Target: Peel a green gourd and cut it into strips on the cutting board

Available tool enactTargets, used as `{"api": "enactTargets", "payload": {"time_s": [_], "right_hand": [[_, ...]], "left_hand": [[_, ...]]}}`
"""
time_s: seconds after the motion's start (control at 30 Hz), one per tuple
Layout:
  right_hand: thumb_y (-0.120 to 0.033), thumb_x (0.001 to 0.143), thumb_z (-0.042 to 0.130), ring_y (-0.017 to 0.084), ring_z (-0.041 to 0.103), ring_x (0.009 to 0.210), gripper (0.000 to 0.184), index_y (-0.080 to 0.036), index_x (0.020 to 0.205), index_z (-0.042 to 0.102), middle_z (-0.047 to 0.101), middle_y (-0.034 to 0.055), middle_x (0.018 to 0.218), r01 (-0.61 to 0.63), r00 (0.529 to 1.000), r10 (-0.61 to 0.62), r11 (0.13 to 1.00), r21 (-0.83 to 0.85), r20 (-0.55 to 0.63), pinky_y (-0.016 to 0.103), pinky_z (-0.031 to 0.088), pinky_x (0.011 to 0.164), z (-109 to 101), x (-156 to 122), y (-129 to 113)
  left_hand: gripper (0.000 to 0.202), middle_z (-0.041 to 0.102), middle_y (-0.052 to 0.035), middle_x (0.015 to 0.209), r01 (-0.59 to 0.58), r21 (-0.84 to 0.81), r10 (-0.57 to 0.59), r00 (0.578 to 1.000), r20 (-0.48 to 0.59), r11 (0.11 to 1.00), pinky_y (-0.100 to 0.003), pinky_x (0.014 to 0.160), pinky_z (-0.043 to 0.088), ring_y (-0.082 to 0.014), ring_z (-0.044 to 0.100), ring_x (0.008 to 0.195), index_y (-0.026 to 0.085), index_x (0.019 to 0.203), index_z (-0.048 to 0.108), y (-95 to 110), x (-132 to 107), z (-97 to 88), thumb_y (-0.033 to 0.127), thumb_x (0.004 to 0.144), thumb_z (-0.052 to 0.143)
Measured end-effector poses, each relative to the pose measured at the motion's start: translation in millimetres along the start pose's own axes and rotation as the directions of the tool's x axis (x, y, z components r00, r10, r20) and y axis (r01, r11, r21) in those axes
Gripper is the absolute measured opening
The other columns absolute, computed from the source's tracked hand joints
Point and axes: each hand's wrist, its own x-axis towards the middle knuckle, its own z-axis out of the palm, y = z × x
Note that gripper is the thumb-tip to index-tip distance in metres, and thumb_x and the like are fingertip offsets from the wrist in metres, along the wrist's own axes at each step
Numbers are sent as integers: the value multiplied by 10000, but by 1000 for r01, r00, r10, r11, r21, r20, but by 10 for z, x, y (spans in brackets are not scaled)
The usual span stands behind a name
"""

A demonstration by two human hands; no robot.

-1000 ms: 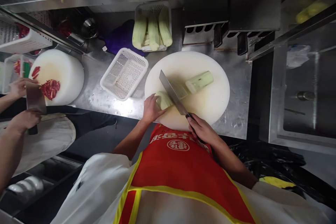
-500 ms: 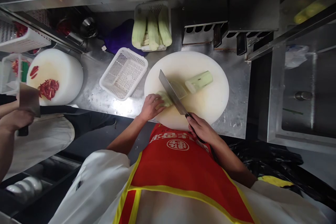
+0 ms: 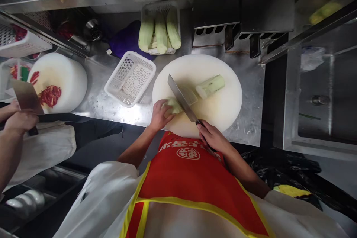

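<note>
On the round white cutting board lies a pale green peeled vegetable piece, pinned down by the curled fingers of my left hand. My right hand is wrapped round the handle of a cleaver. Its blade rests against the piece, just right of my left fingers. Thin cut slices lie beside the blade. A second, longer chunk of the vegetable sits farther back on the board.
A white mesh basket stands left of the board, and a basket of peeled vegetables stands behind it. At the far left another person's hands hold a cleaver beside a white board with red chilli. A sink is to the right.
My left hand has crept a little along the piece while the cleaver stays at it. The person on the left has lifted their cleaver and shifted it.
</note>
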Motion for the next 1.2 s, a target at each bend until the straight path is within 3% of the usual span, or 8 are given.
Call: {"api": "enactTargets", "payload": {"time_s": [0.13, 0.27, 0.63, 0.77, 1.2], "right_hand": [[-602, 1017, 345, 134, 512, 455, 460, -221, 1195, 534, 516, -75, 611, 0, 1000, 0, 1000, -8, -1, 258, 418, 489, 1, 12, 20], [-597, 1021, 342, 135, 515, 461, 471, -217, 1224, 533, 519, -73, 610, 3, 1000, -3, 1000, -9, -6, 259, 422, 496, -2, 14, 25], [-592, 1021, 344, 131, 517, 457, 445, -221, 1176, 534, 528, -68, 619, -5, 1000, 5, 1000, -9, -3, 251, 417, 481, -3, 13, 17], [-584, 1025, 340, 131, 524, 462, 433, -221, 1162, 532, 538, -66, 625, 1, 1000, -1, 1000, -24, 0, 255, 418, 496, -5, 21, 20], [-562, 1030, 346, 144, 543, 488, 431, -219, 1209, 537, 560, -51, 633, 16, 1000, -16, 999, -47, -11, 261, 421, 514, 9, 18, 30]], "left_hand": [[595, 411, -174, 1552, 64, -27, -65, 998, -11, 998, -521, 1144, 435, -346, 434, 1433, 226, 1311, 596, -34, -69, 81, 559, 844, 757], [757, 374, -210, 1581, 79, -7, -79, 997, -3, 997, -547, 1161, 414, -375, 414, 1455, 218, 1382, 534, -31, -87, 147, 578, 778, 814], [701, 434, -193, 1545, 82, -1, -81, 995, 66, 997, -531, 1153, 422, -357, 444, 1432, 220, 1376, 536, -44, -17, 16, 569, 817, 776], [843, 421, -219, 1549, 87, 66, -91, 994, 67, 994, -556, 1129, 437, -392, 453, 1419, 209, 1425, 495, 3, 8, 48, 562, 742, 842], [835, 439, -215, 1530, 133, 95, -136, 990, 26, 987, -557, 1129, 433, -395, 485, 1380, 206, 1416, 495, 73, 9, 126, 490, 723, 865]]}}
